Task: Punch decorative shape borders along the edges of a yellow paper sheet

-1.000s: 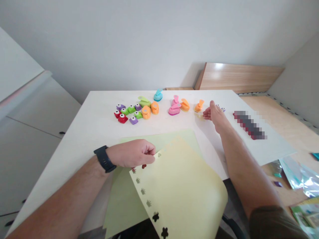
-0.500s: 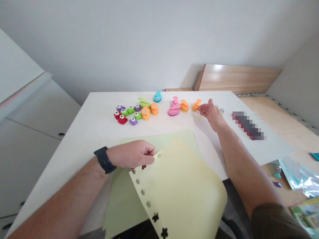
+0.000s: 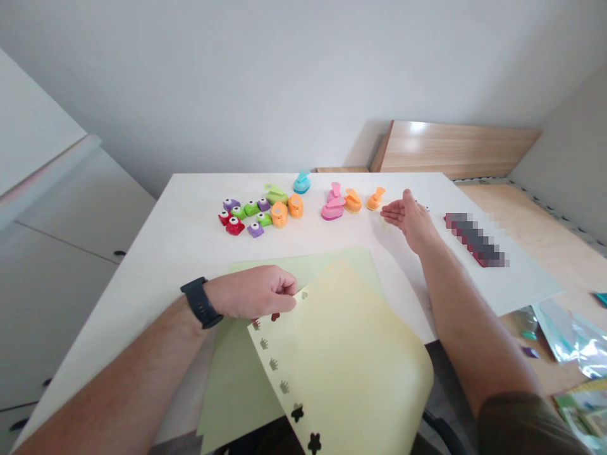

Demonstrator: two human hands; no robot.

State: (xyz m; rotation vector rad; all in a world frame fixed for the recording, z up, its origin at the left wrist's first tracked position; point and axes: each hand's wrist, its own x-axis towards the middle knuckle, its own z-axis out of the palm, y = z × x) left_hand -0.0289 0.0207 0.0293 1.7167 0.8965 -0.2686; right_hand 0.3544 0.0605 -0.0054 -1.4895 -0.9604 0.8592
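Observation:
My left hand (image 3: 256,292), with a black watch on its wrist, is closed in a pinch on the corner of a pale yellow paper sheet (image 3: 346,360). Small shapes are punched along that sheet's left edge. It lies over a light green sheet (image 3: 237,379). My right hand (image 3: 410,216) is stretched out far across the white table (image 3: 175,240), fingers extended and holding nothing, just right of an orange paper punch (image 3: 376,199). Tiny paper cut-outs (image 3: 385,224) lie under the hand.
Several coloured paper punches stand in a row at the far side: small red, green and purple ones (image 3: 244,215), orange (image 3: 287,210), blue (image 3: 301,182), pink (image 3: 332,205). A blurred dark strip (image 3: 477,239) lies right. Plastic bags (image 3: 569,341) lie on a wooden surface at right.
My right hand let go of the orange punch near the far edge and has drawn back slightly to the right, open. The left hand keeps its pinch on the yellow sheet.

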